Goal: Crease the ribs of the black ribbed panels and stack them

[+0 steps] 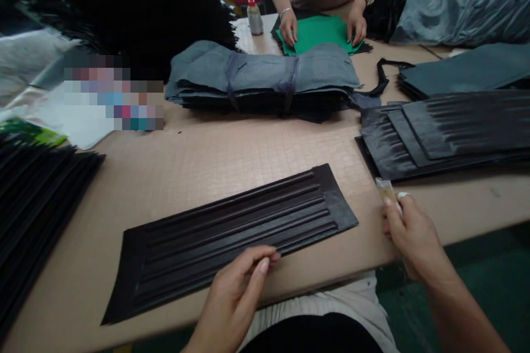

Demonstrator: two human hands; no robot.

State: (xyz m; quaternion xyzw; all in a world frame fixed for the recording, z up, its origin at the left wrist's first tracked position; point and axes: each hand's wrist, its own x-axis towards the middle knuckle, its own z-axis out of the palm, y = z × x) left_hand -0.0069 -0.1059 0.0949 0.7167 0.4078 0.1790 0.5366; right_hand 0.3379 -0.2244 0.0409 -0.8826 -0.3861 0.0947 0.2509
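A black ribbed panel (240, 231) lies flat and slanted on the tan table. My left hand (244, 281) is at its near edge, fingers curled and pressed together by the rim; whether they pinch the edge is hidden. To the right of the panel, my right hand (408, 229) is closed around a small flat tool (387, 192) with a pale, translucent end that points away from me. That tool is close to the near corner of a stack of dark ribbed panels (467, 132) and apart from the panel in front of me.
A tied bundle of grey pieces (265, 74) lies beyond the panel. Dark sheets (37, 220) are stacked at the left. Across the table (165, 176), a person's hands rest on green sheets (317, 33), near a red-tipped bottle (254, 16).
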